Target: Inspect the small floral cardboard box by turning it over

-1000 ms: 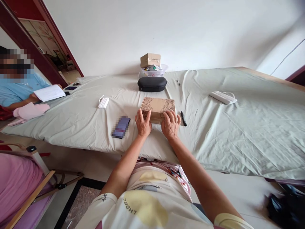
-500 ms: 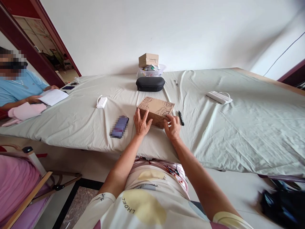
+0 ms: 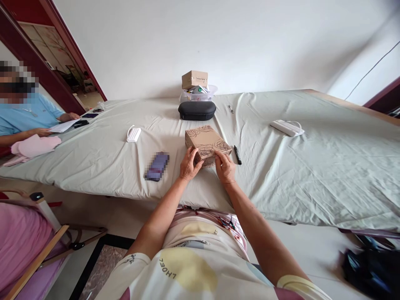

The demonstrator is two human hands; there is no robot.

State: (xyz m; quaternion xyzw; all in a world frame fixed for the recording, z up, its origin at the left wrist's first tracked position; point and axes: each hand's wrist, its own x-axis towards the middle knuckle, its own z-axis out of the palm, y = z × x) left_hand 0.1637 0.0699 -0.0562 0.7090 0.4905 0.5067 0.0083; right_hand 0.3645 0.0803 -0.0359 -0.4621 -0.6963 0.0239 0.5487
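A brown cardboard box [image 3: 208, 138] with dark scribbled rose-like line drawings sits on the cloth in front of me, turned slightly. My left hand [image 3: 188, 166] grips its near left corner, the thumb along the front side and the fingers at the edge. At the near edge of the lid, toward the right, my right hand [image 3: 225, 167] has its fingers closed on the cardboard. Whether the lid is lifted there I cannot tell. Just right of the box lies a black marker pen [image 3: 237, 155]. A phone [image 3: 157, 166] with a blurred screen lies to the left.
A black zip case [image 3: 197, 111] stands behind the box. Beyond it, a clear plastic tub [image 3: 204, 96] carries a smaller carton [image 3: 194, 79]. White strapped objects [image 3: 133, 134] lie on both sides of the greyish tablecloth [image 3: 328, 166]. At far left, a person holds paper [image 3: 63, 126].
The box has turned in my hands, its near left corner coming toward me. My left fingers have moved from the front side to that corner. The person at left has lowered the paper.
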